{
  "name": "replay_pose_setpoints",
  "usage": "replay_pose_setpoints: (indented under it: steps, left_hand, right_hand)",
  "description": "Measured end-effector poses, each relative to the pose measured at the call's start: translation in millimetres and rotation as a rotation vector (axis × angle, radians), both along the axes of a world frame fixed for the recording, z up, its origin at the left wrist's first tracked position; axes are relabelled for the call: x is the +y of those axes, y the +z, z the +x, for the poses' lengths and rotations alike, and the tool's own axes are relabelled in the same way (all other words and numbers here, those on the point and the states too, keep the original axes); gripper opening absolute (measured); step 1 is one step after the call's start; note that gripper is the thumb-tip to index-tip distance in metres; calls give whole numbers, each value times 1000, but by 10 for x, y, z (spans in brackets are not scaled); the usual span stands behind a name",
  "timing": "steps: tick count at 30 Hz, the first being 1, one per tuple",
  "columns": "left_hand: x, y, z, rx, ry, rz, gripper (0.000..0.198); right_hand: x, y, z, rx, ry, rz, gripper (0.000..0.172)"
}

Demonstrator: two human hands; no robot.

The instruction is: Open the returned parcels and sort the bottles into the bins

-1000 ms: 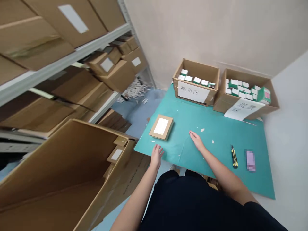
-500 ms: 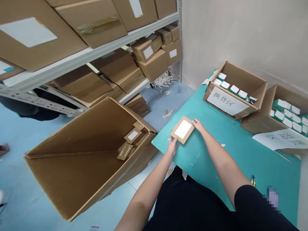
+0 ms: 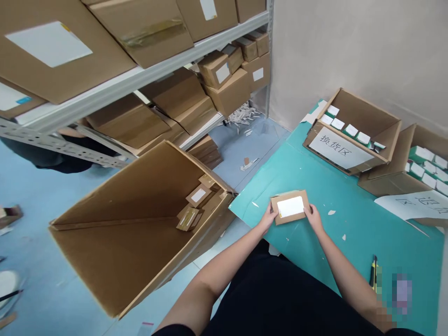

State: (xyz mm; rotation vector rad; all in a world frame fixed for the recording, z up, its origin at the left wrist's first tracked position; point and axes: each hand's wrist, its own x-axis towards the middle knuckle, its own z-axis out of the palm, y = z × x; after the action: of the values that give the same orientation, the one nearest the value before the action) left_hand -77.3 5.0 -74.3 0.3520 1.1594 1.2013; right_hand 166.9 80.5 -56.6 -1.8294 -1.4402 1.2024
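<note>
A small cardboard box [image 3: 274, 211] with a white label [image 3: 290, 206] on top is held over the green table [image 3: 336, 242], near its front left corner. My left hand [image 3: 269, 219] grips the box's left end, fingers partly hidden behind it. At the opposite end, my right hand [image 3: 314, 218] pinches the right edge. A large open carton [image 3: 115, 224] stands on the floor to the left, with several small cardboard boxes [image 3: 198, 195] at its far right end.
Two open cartons, one [image 3: 345, 147] with a handwritten sign and another [image 3: 385, 175] beside it, hold several green-and-white boxes at the back right. A yellow-black utility knife [image 3: 374, 273] lies on the table's right. Metal shelving [image 3: 147, 72] bears cardboard boxes. A person's dark-clothed leg [image 3: 59, 154] shows behind it.
Both hands have brought the small box closer to my body and turned it so its long side runs across. The view has shifted slightly left.
</note>
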Motion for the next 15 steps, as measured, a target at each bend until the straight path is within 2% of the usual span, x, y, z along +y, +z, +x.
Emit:
replay_pose_setpoints:
  steps: [3, 7, 11, 15]
  left_hand:
    - [-100, 55, 181, -39, -126, 10, 92]
    - [-120, 179, 515, -41, -243, 42, 73]
    - [-1, 301, 958, 6, -392, 48, 59]
    - [44, 333, 1396, 108, -508, 41, 55]
  right_hand:
    - [-532, 4, 321, 95, -203, 20, 57]
    - [-1139, 46, 764, 168, -453, 13, 50]
    - [-1607, 86, 1192, 249, -632, 3, 53]
    - [-1953, 70, 1481, 387, -735, -26, 68]
